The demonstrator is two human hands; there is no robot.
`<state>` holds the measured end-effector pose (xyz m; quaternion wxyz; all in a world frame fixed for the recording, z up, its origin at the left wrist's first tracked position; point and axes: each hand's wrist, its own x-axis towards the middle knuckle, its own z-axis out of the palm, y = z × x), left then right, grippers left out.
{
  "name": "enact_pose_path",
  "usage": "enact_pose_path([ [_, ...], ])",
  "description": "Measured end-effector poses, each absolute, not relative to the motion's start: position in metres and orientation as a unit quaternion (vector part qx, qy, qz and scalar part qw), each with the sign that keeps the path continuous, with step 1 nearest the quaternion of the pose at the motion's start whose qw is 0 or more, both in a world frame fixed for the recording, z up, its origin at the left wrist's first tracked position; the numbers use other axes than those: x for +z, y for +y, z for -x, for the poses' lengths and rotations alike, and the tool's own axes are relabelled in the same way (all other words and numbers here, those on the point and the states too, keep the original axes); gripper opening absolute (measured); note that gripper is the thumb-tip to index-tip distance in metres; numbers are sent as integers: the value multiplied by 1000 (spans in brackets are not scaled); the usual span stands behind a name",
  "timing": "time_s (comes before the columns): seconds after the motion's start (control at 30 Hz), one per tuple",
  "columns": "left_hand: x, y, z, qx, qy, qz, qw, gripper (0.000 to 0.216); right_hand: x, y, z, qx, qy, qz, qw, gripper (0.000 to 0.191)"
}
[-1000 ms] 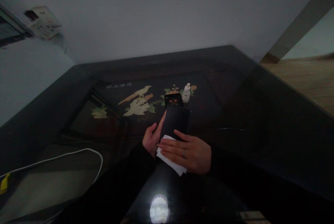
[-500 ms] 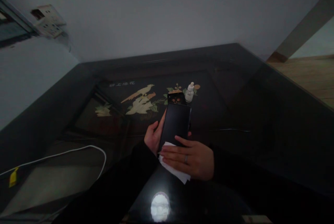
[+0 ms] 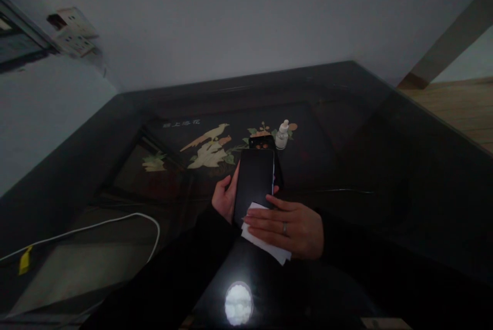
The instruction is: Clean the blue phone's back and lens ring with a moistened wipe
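My left hand [image 3: 224, 198] grips a black phone [image 3: 254, 178] by its left edge and underside, screen up and dark. My right hand [image 3: 288, 227] lies over the phone's near end with fingers flat and pressed on a folded white cloth [image 3: 265, 239], which rests on the screen's lower part. Just beyond the phone, a black phone case [image 3: 262, 141] lies on the dark glossy table [image 3: 346, 166]. A small white dropper bottle [image 3: 282, 135] stands upright right of the case.
A white cable [image 3: 115, 221] loops across the table at the left, with a yellow tag [image 3: 24, 260] near its end. Wall sockets [image 3: 71, 32] sit at the upper left. The table's right edge borders a wooden floor [image 3: 462, 109]. A lamp's reflection [image 3: 239, 303] glares near me.
The phone has tilted more upright and shifted slightly left. My right hand with the cloth has slid a little to the right along the phone's near end.
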<state>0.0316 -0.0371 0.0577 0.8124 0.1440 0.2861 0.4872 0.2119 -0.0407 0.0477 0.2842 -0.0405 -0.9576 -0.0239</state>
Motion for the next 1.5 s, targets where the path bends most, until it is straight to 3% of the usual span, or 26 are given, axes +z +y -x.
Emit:
enact_pose_path([
  [0.2, 57, -35, -29, 516, 289, -111, 799, 60, 52, -31, -224, -22, -931, 173, 321, 42],
  [0.47, 56, -34, -23, 478, 274, -162, 819, 62, 53, -42, -215, 14, -943, 51, 329, 35],
  [0.57, 58, -35, -24, 485, 284, -161, 811, 58, 54, -30, -226, 69, -903, 152, 396, 37],
  [0.73, 64, -39, -29, 450, 234, -183, 842, 59, 44, -8, -236, 198, -704, 442, 520, 33],
  [0.87, 64, -44, -32, 420, 217, -175, 863, 60, 36, -1, -237, 197, -618, 515, 561, 32],
  [0.93, 64, -45, -33, 398, 210, -168, 877, 60, 39, -3, -237, 168, -664, 481, 548, 32],
  [1.13, 62, -46, -34, 362, 189, -169, 897, 63, 51, -8, -238, 71, -849, 339, 399, 40],
  [1.5, 60, -57, -44, 343, 185, -182, 903, 62, 68, -22, -227, -27, -895, 305, 325, 44],
])
